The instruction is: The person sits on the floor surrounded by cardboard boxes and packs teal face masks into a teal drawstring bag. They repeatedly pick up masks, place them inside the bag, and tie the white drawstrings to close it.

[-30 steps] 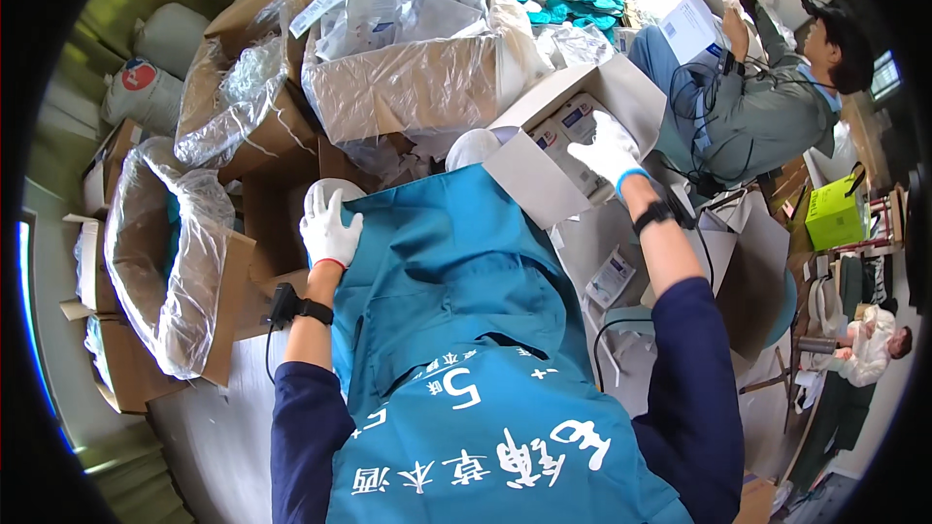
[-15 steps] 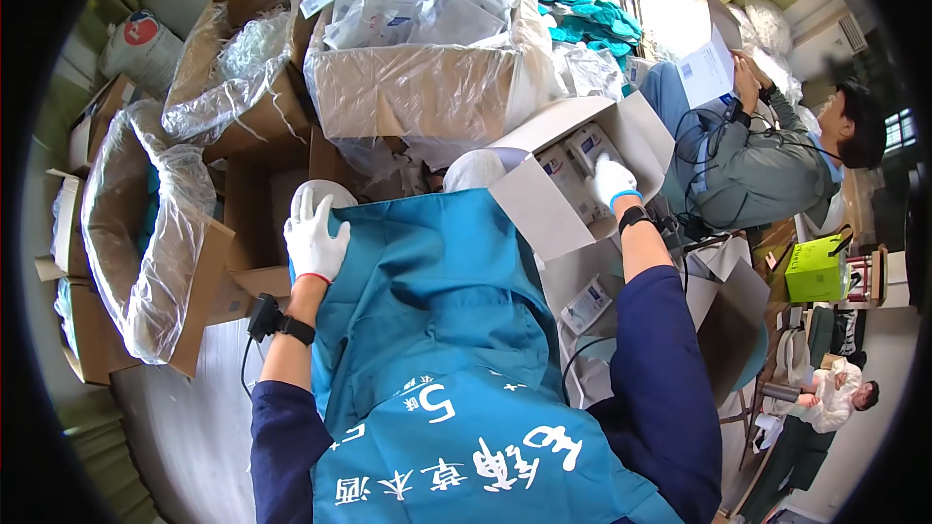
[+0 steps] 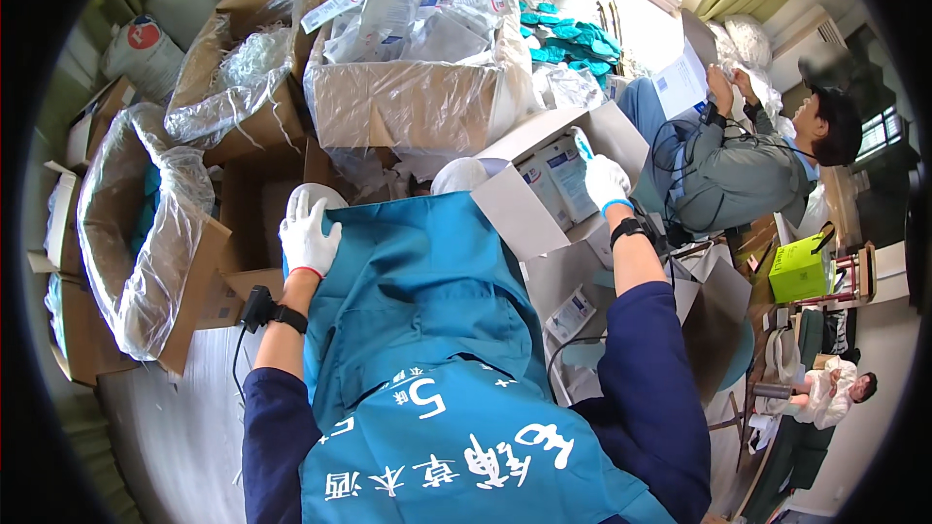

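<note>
Two gloved hands in view, one blue apron (image 3: pixel 417 281) across the lap, one small open carton (image 3: pixel 553 184) at the right. Left hand (image 3: pixel 309 233) in a white glove, laid palm-down on the apron's upper left edge, fingers together and slightly curled over the cloth, pressing it flat rather than pinching anything; wrist bent back, a black strap on it, forearm rising from the lower edge in a dark blue sleeve. Right hand (image 3: pixel 606 180) also in a white glove, reached forward and up into the mouth of the small open carton, closed round one slim white-and-blue packet (image 3: pixel 582 144) that stands up just above the fingertips; a black band on this wrist too. Just left of that grip, inside the carton, two or three flat sachets (image 3: pixel 558 184) stood on edge. Beyond both hands, one large brown box (image 3: pixel 417 107) heaped with clear-wrapped packets; beside the left hand, two plastic-lined cartons (image 3: pixel 146 233). Past the right hand, one seated co-worker (image 3: pixel 748 165), arms raised to a white sheet.
</note>
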A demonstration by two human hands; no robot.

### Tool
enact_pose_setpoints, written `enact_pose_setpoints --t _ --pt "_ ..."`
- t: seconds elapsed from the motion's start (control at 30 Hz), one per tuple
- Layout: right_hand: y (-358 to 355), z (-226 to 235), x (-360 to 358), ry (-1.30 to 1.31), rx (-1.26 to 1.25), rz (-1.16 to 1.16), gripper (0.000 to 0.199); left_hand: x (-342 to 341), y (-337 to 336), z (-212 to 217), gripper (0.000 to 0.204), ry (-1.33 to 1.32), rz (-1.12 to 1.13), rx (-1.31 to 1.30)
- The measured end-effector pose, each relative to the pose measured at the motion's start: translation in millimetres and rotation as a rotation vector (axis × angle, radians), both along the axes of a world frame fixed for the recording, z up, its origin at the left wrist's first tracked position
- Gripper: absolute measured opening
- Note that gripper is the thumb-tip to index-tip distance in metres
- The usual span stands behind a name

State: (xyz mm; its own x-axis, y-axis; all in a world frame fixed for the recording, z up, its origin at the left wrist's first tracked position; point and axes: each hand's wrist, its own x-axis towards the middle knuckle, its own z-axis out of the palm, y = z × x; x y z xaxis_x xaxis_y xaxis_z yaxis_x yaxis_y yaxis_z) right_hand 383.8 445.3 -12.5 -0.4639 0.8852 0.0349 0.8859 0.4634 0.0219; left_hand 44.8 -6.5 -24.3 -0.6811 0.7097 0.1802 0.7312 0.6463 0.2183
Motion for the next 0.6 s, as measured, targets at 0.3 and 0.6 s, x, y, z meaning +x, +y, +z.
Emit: enact_pose_setpoints --t 0.3,0.6 --pt "-112 134 19 0.589 0.128 0.096 0.035 68 19 74 0.058 -0.014 -0.224 0.322" --pt "-323 131 -63 0.624 -0.307 0.761 0.036 138 84 121 0.024 -1.035 -0.457 0.892"
